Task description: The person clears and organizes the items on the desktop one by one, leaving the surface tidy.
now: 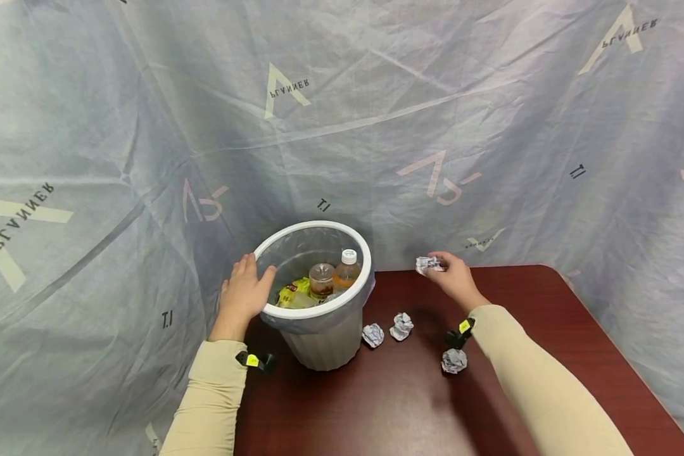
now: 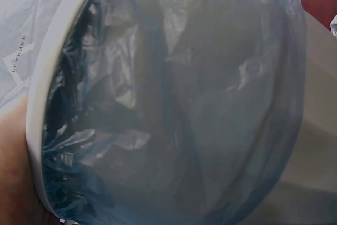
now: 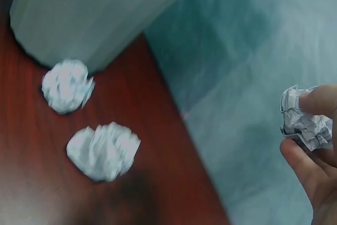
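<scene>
My right hand (image 1: 455, 278) pinches a crumpled paper ball (image 1: 429, 264) between thumb and fingers, raised near the table's back edge. In the right wrist view the held ball (image 3: 304, 119) shows at the right side. At the left, my left hand (image 1: 245, 290) rests against the white rim (image 1: 277, 235) of a waste bin (image 1: 322, 345), fingers straight and thumb reaching over the rim. A translucent bluish liner (image 2: 174, 98) covers the bin's side. Inside lie a bottle with a white cap (image 1: 348, 271), another clear bottle (image 1: 322, 282) and a yellow wrapper (image 1: 292, 291).
Two crumpled paper balls (image 1: 373, 335) (image 1: 401, 326) lie close to the bin's right side. Another paper ball (image 1: 454, 361) sits under my right forearm. The dark red table (image 1: 399, 405) meets grey printed sheeting (image 1: 342, 158) behind and at the left.
</scene>
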`<state>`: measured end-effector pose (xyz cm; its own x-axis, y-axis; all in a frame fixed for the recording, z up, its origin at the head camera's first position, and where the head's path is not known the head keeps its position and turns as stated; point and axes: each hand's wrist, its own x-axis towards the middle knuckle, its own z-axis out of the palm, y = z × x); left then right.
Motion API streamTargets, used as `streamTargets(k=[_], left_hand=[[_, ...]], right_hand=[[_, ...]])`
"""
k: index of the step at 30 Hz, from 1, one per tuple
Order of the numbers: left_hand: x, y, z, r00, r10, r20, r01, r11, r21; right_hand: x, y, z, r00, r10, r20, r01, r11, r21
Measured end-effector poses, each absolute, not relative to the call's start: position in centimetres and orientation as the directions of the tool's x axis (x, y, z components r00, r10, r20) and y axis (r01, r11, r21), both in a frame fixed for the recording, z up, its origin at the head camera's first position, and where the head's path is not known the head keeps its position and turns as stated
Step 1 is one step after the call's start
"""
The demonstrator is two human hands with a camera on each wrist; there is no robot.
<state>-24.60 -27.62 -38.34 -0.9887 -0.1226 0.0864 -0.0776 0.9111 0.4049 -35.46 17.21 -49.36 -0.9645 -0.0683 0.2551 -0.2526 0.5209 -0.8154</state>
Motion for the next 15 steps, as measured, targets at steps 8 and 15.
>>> streamTargets(k=[8, 15], left_hand=[[-24.6, -27.6, -38.1, -0.990, -0.121, 0.076, -0.080, 0.910, 0.408], [-24.7, -27.8, -38.4, -0.990, -0.119, 0.075, -0.079, 0.912, 0.402]], right_hand=[[-34.5, 13.8, -44.3, -0.939, -0.109, 0.327, -0.339, 0.467, -0.817], [-32.8, 10.5, -40.6, -0.917, -0.152, 0.370, -0.399, 0.382, -0.833]])
